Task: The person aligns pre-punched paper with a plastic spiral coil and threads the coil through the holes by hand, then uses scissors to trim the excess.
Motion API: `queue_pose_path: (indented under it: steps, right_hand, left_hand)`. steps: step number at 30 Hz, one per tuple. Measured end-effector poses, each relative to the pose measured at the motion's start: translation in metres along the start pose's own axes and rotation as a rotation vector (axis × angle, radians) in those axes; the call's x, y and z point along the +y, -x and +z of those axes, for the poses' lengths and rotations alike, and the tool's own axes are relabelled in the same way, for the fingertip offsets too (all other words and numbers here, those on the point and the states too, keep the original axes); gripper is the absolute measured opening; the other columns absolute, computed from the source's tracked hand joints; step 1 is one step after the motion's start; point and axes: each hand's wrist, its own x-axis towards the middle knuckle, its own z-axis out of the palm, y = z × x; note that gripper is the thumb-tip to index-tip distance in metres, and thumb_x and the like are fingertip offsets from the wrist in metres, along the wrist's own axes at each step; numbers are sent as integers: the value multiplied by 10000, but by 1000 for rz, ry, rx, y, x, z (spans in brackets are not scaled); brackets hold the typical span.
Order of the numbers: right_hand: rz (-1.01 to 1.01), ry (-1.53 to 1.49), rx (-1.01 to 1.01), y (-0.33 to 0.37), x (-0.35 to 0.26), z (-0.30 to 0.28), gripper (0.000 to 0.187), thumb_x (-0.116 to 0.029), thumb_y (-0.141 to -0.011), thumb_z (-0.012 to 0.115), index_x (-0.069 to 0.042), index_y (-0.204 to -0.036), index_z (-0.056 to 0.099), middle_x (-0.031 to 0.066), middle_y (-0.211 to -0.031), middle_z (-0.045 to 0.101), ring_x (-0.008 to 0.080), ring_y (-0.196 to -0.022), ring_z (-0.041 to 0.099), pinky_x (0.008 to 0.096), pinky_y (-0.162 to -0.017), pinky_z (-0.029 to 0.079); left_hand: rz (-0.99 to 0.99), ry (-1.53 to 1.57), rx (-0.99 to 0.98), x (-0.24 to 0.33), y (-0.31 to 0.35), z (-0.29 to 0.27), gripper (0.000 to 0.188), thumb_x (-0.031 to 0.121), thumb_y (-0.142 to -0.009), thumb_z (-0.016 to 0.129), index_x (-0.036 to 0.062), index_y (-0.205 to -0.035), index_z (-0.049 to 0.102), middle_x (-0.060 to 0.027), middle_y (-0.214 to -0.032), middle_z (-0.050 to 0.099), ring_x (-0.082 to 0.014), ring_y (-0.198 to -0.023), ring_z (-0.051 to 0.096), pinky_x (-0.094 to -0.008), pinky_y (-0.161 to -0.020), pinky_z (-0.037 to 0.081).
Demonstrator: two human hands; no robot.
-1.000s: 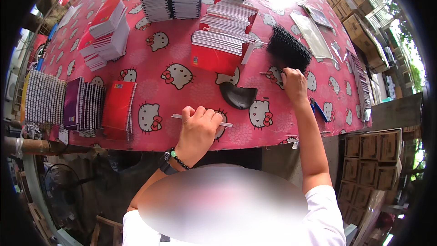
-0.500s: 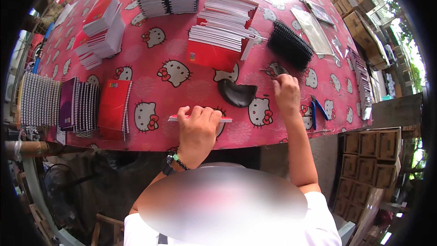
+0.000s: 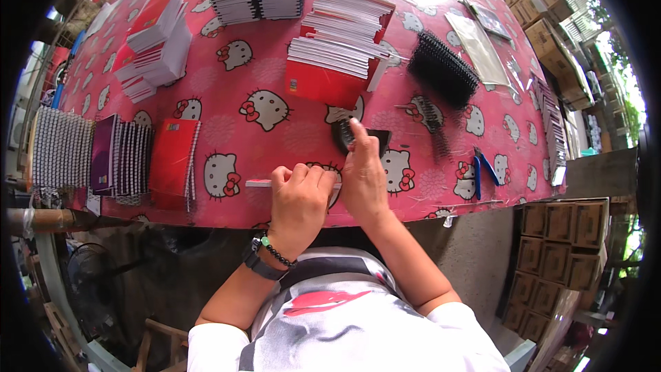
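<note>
In the head view, the left hand (image 3: 301, 200) bends down at the table's near edge, fingers clamped on a thin booklet (image 3: 259, 183) that juts out left beneath them. Just right, the right hand (image 3: 366, 178) points far, partly hiding a dark curved dish (image 3: 380, 140); whether its fingers grip anything, I cannot tell. Red notebooks (image 3: 323, 84) stand beyond, black binding coils (image 3: 444, 69) far right, blue-handled cutters (image 3: 485, 172) nearer right.
</note>
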Motion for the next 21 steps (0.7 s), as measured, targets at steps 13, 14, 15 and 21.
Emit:
queue_pose_path:
  steps: [13, 14, 15, 21]
  right_hand:
    - [39, -321, -528, 12, 9, -81, 290, 63, -791, 591, -40, -1061, 578, 96, -929, 567, 235, -879, 587, 319, -763, 476]
    - [8, -322, -497, 12, 10, -81, 293, 72, -767, 605, -44, -1036, 589, 92, -928, 566, 233, -881, 588, 317, -754, 480]
    - [-23, -323, -467, 13, 12, -80, 298, 81, -743, 620, -47, -1011, 600, 89, -927, 565, 230, -882, 590, 315, -745, 483]
    - [-104, -349, -543, 12, 13, -77, 327, 116, -689, 618, -54, -969, 614, 80, -920, 560, 229, -886, 581, 317, -716, 490]
  left_hand:
    - [5, 190, 40, -4, 8, -4, 203, 134, -671, 713, 151, -853, 626, 44, -797, 601, -151, -841, 554, -450, -926, 275]
    - [3, 205, 34, -5, 9, -5, 208, 134, -664, 719, 153, -851, 629, 46, -799, 603, -150, -845, 554, -463, -941, 263]
    - [12, 210, 32, -6, 9, -6, 210, 131, -659, 722, 151, -847, 631, 46, -799, 604, -149, -841, 555, -457, -937, 266]
    - [35, 234, 54, -10, 16, -4, 259, 108, -611, 736, 144, -844, 629, 42, -797, 587, -145, -847, 553, -454, -930, 292]
